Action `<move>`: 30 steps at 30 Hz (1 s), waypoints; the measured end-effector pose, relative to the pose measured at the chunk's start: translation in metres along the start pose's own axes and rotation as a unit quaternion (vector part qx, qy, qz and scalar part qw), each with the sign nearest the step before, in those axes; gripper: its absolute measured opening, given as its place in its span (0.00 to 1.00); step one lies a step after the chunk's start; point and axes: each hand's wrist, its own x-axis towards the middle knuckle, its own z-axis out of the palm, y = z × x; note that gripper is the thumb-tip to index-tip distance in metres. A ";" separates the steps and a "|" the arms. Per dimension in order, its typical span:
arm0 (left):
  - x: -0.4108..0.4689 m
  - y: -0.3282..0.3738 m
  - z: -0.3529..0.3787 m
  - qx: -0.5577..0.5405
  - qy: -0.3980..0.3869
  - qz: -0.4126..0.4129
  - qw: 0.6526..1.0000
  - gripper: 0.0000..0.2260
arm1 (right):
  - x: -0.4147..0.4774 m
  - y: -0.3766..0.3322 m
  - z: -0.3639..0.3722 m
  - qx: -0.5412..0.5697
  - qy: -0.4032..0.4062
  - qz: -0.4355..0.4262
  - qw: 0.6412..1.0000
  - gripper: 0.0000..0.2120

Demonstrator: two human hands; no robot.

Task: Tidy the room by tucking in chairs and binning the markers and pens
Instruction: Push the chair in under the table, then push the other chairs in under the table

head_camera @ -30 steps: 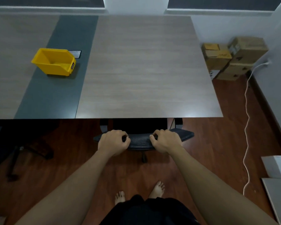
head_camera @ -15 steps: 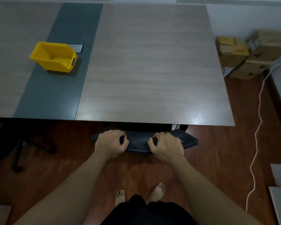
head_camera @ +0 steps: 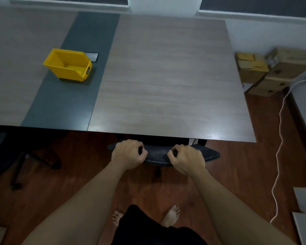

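Counted: two hands, left hand and right hand, one gripped chair, a second chair, one yellow bin, one table, several stacked cardboard boxes.

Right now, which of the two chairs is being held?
The mesh-backed chair at the table's right section: both hands grip its backrest. The chair at left stands untouched.

chair closer under table | hands advanced with it
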 end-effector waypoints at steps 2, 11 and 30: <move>0.002 0.000 -0.010 -0.019 -0.033 0.011 0.999 0.21 | -0.001 -0.004 -0.010 0.015 -0.031 0.012 0.999 0.29; -0.037 -0.086 -0.072 -0.118 -0.077 -0.020 0.990 0.35 | -0.011 -0.097 -0.056 0.074 -0.025 -0.002 0.997 0.47; -0.249 -0.374 -0.119 -0.182 0.070 -0.238 0.951 0.33 | -0.019 -0.436 -0.013 0.032 -0.054 -0.242 0.968 0.47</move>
